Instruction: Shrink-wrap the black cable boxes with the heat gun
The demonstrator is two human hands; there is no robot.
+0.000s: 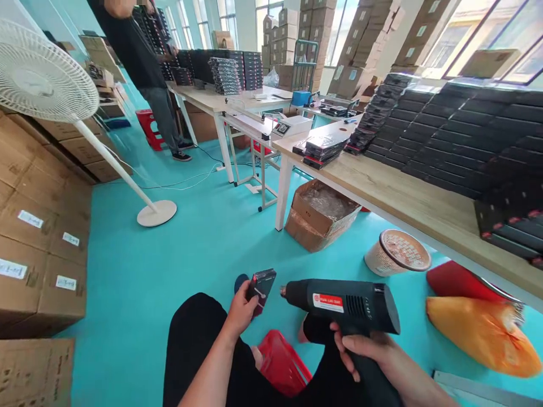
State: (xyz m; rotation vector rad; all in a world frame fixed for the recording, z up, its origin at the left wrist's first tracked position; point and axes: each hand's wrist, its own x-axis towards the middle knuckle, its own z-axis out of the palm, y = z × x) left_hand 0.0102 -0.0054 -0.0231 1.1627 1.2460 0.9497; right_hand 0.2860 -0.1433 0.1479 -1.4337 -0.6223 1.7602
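Note:
My left hand (pixel 242 310) is closed around a small dark box (pixel 262 285) with red edges, held upright over the floor in front of my knees. In my right hand (pixel 369 350) is a black heat gun (pixel 343 302) with a red and white label, gripped by its handle. Its metal nozzle points left toward the box, with a short gap between them. Whether the gun is running cannot be seen. Below, between my legs, sits a red plastic stool (pixel 282 362).
To the right, a long table (pixel 403 178) carries stacked dark boxes (pixel 449 130). Beneath it stand an open carton (pixel 314 220), a wastebasket (pixel 396 254) and an orange bag (pixel 479 333). A white fan (pixel 46 79) and cartons (pixel 42 243) line the left. A person (pixel 148 73) stands beyond.

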